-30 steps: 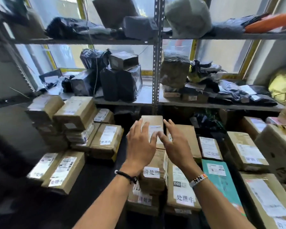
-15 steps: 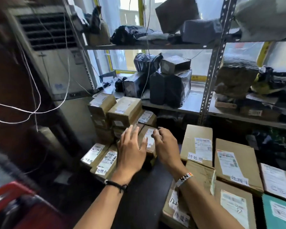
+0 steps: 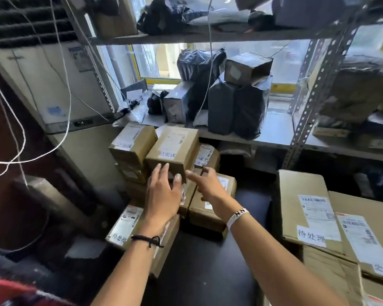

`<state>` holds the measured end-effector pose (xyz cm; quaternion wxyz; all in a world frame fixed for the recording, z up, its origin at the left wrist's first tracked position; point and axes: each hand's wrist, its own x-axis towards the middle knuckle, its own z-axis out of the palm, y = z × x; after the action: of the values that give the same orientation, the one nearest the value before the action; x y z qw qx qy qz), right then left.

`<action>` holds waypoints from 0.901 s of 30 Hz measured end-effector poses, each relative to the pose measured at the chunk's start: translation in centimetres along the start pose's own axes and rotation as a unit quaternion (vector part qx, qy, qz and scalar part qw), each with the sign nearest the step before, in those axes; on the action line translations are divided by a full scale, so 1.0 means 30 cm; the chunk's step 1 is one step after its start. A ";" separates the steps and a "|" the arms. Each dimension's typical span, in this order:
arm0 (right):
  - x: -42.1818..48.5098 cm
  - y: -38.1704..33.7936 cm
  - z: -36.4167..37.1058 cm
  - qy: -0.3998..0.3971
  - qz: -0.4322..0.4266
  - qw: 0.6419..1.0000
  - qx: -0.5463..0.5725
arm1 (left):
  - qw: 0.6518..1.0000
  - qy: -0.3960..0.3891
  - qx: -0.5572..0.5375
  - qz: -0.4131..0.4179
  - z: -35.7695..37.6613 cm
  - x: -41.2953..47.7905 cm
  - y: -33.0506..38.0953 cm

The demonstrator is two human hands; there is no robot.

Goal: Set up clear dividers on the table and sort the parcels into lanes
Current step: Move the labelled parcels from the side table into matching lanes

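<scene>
Brown cardboard parcels with white labels are stacked at the table's far left. My left hand (image 3: 164,195) hovers with spread, straight fingers at the front edge of the top parcel (image 3: 173,146) and holds nothing. My right hand (image 3: 208,186) reaches beside it with its fingers extended, over a lower parcel (image 3: 210,210). A narrow parcel (image 3: 187,198) lies between and under the two hands. A flat parcel (image 3: 124,228) lies below my left forearm. More large parcels (image 3: 303,202) are at the right. No clear divider is visible.
The black table (image 3: 208,261) shows between the two groups of parcels. Behind stands a metal shelf rack (image 3: 307,102) loaded with black-wrapped packages (image 3: 237,107). A tall air-conditioning unit (image 3: 42,74) and loose white cables (image 3: 20,129) are at the left.
The view and both hands swung left from the middle parcels to the left stack. The small parcel the hands were on has been set down there, and the fingers have spread off it.
</scene>
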<state>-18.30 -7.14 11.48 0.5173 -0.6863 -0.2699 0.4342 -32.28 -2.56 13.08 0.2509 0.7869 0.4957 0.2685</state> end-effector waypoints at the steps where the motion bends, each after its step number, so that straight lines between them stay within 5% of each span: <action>1: 0.056 -0.010 0.018 0.005 0.024 0.999 0.033 | 1.000 -0.006 0.005 0.006 0.001 0.063 -0.024; 11: 0.361 -0.057 0.115 0.003 0.146 0.983 0.114 | 0.990 -0.023 0.096 0.097 0.059 0.350 -0.218; 22: 0.346 -0.112 -0.038 0.064 -0.012 0.976 0.206 | 0.975 0.117 -0.108 0.153 -0.005 0.399 -0.100; 24: 0.304 -0.119 -0.125 0.058 -0.050 0.975 0.210 | 0.970 0.076 -0.206 0.103 -0.019 0.409 -0.051; 27: 0.210 -0.109 -0.272 0.037 -0.094 0.970 0.223 | 0.914 -0.129 -0.385 -0.014 -0.028 0.422 0.052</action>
<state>-7.89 -4.82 13.28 0.7054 -0.5410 -0.2105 0.4067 -27.23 8.54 16.92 0.6000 0.6501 0.3280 0.3312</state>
